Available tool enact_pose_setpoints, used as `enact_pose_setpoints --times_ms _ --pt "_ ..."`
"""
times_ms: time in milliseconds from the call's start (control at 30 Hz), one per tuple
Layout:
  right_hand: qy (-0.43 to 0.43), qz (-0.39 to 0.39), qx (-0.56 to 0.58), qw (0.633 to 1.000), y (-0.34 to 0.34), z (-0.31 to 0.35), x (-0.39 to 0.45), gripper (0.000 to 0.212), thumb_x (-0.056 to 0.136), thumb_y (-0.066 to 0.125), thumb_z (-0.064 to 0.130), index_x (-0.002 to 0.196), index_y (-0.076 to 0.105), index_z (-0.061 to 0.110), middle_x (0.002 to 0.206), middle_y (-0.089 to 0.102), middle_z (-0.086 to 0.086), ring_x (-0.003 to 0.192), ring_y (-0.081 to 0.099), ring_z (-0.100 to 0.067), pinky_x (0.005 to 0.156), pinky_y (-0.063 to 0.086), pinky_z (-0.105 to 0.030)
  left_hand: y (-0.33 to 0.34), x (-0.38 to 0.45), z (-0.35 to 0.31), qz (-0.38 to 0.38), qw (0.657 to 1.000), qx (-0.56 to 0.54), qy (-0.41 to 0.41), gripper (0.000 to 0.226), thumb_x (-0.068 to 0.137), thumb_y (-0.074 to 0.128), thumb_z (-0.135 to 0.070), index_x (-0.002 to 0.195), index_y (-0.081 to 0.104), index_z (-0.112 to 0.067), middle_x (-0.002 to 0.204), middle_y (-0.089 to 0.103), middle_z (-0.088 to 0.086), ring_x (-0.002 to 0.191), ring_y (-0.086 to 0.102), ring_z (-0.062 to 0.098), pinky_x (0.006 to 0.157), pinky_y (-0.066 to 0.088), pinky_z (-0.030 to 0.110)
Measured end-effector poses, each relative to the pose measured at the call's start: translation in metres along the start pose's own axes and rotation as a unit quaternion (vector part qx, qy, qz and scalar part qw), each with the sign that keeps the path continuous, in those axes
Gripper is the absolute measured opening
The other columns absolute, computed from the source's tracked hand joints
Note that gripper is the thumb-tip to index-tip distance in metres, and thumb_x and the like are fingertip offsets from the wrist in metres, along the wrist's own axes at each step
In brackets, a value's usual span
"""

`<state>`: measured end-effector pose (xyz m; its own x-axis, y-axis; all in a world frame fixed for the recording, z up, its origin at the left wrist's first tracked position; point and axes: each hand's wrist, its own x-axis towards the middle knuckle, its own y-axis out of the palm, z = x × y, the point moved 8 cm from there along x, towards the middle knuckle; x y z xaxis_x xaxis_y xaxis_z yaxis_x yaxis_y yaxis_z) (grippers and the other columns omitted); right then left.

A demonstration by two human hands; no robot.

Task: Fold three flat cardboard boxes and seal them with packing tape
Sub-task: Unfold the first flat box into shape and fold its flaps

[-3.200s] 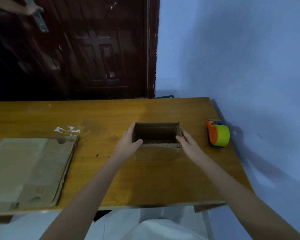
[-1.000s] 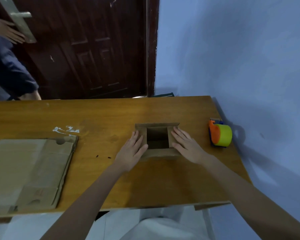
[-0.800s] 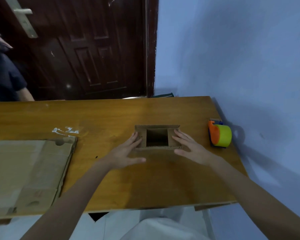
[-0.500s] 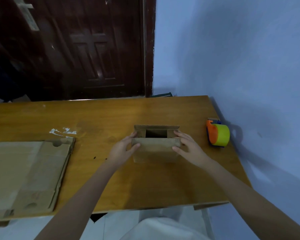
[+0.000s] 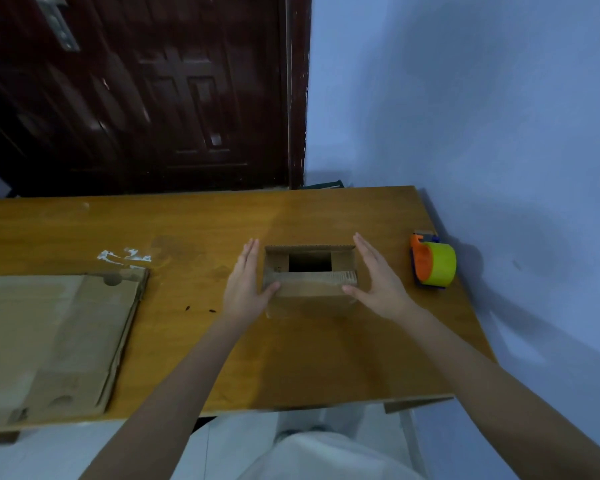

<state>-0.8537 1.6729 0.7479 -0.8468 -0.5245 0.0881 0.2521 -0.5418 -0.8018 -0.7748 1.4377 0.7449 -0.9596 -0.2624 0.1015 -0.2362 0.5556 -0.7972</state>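
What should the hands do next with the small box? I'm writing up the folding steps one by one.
Probably fold the near flap down over the opening. The small cardboard box stands with its top partly closed, a dark gap showing in the middle, and the left hand and right hand press flat against its two sides. The tape dispenser lies untouched to the right.

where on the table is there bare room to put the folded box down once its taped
Bare wood lies between the flat cardboard stack and the small box, along the table's far edge by the door, and in front of the box toward the near edge. It is crowded on the right: the right hand, then the tape dispenser against the wall.
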Motion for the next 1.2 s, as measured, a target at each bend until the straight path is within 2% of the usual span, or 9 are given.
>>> enact_pose_setpoints --times_ms 100,200,300,433,533,600,733,1000,1200 --pt "-0.009 0.023 -0.028 0.999 0.003 0.002 0.003 0.091 0.085 0.068 0.034 0.151 0.006 0.033 0.157 0.019 0.005 0.142 0.017 -0.01 0.112 0.021 -0.035 0.004 0.007 -0.01 0.03 0.996 0.068 0.054 0.085 0.09 0.063 -0.027 0.152 0.005 -0.019 0.159 0.005 -0.004 0.145 -0.003 0.011 0.116 0.011 0.036" --pt "-0.04 0.023 -0.036 0.998 0.005 0.006 0.0 0.067 0.09 0.062 0.029 0.148 0.029 0.018 0.149 0.037 -0.002 0.14 0.03 -0.017 0.113 0.029 -0.043 0.013 0.006 -0.014 0.06 0.989 0.1 0.096 0.058 0.097 0.051 -0.022 0.149 0.025 -0.019 0.157 0.021 -0.003 0.145 0.0 0.014 0.118 0.006 0.036" --pt "-0.069 0.025 -0.041 0.997 0.007 0.008 -0.005 0.043 0.095 0.055 0.024 0.137 0.05 0.014 0.146 0.042 0.0 0.137 0.033 -0.015 0.111 0.032 -0.043 0.027 -0.004 -0.006 0.098 0.982 0.125 0.101 0.047 0.104 0.03 -0.029 0.15 0.024 -0.022 0.158 0.016 -0.005 0.146 0.002 0.014 0.118 0.002 0.033" --pt "-0.075 0.05 -0.087 0.992 0.016 0.006 -0.007 0.039 0.101 0.043 0.024 0.138 0.048 0.015 0.15 0.036 0.001 0.142 0.024 -0.013 0.112 0.029 -0.039 0.029 -0.007 -0.002 0.081 0.98 0.15 0.101 0.046 0.105 0.025 -0.032 0.15 0.022 -0.024 0.158 0.013 -0.006 0.146 0.003 0.012 0.117 0.0 0.029" --pt "-0.107 -0.014 -0.166 0.98 0.013 0.021 -0.006 0.036 0.099 0.047 0.02 0.131 0.055 0.009 0.143 0.047 -0.008 0.135 0.04 -0.021 0.11 0.032 -0.04 0.025 -0.006 -0.009 0.058 0.978 0.171 0.106 0.045 0.105 0.027 -0.029 0.149 0.028 -0.022 0.157 0.018 -0.004 0.146 0.006 0.015 0.117 0.002 0.031" --pt "-0.134 -0.018 -0.224 0.965 0.022 0.041 -0.004 0.044 0.097 0.045 0.026 0.135 0.049 0.006 0.144 0.045 -0.012 0.136 0.039 -0.023 0.115 0.019 -0.039 0.025 -0.004 -0.015 0.047 0.97 0.206 0.118 0.045 0.105 0.028 -0.026 0.148 0.029 -0.018 0.157 0.02 -0.001 0.146 0.007 0.017 0.118 0.001 0.031" --pt "-0.135 0.067 -0.259 0.954 0.073 0.071 -0.002 0.061 0.101 0.025 0.04 0.152 0.011 0.01 0.159 0.007 -0.005 0.147 0.001 -0.016 0.118 -0.009 -0.034 0.033 0.001 -0.024 0.051 0.961 0.25 0.107 0.047 0.104 0.027 -0.019 0.149 0.02 -0.008 0.159 0.012 0.008 0.147 0.004 0.019 0.117 -0.002 0.03" --pt "-0.096 0.066 -0.261 0.958 0.076 0.066 -0.004 0.058 0.103 0.021 0.037 0.152 0.005 0.011 0.16 0.001 -0.004 0.147 -0.004 -0.015 0.118 -0.01 -0.032 0.042 -0.014 -0.025 0.065 0.962 0.232 0.127 0.064 0.1 0.026 -0.047 0.151 0.012 -0.01 0.159 0.006 0.004 0.146 0.001 0.015 0.115 -0.004 0.026" --pt "-0.1 0.068 -0.247 0.961 0.074 0.062 -0.004 0.058 0.102 0.026 0.034 0.152 0.006 0.012 0.16 0.002 -0.002 0.147 -0.004 -0.013 0.118 -0.01 -0.031 0.043 -0.016 -0.019 0.089 0.946 0.261 0.17 0.061 0.102 0.029 -0.04 0.151 0.005 -0.014 0.159 0.001 0.001 0.145 -0.005 0.012 0.117 -0.001 0.028"
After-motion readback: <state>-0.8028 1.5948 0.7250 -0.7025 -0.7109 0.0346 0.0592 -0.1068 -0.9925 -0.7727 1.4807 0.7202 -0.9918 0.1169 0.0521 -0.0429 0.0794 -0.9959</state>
